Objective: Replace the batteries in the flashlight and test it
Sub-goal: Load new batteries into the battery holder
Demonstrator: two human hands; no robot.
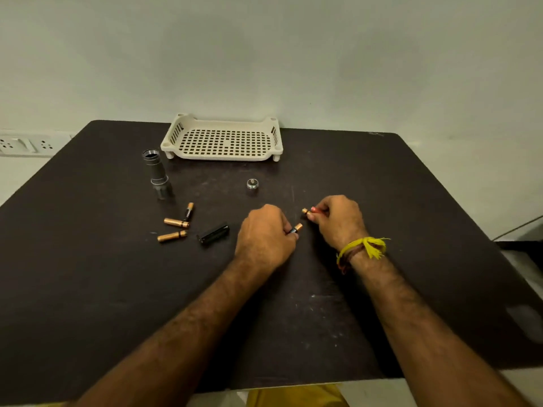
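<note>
The grey flashlight body [157, 174] stands head-down on the dark table [88, 274], its open end facing up. Its round tail cap [252, 183] lies apart, to the right. A black battery holder [213, 234] lies near three loose copper-and-black batteries [176, 222], [189, 211], [172, 236]. My left hand [264, 236] is closed around a battery [296, 228] whose copper end sticks out. My right hand [338, 220] pinches another battery [307, 212] at its fingertips, just right of the first.
A white perforated plastic tray [222, 139] sits at the table's back edge against the wall. Wall sockets [26, 145] are at far left. A yellow thread band is tied on my right wrist [364, 248].
</note>
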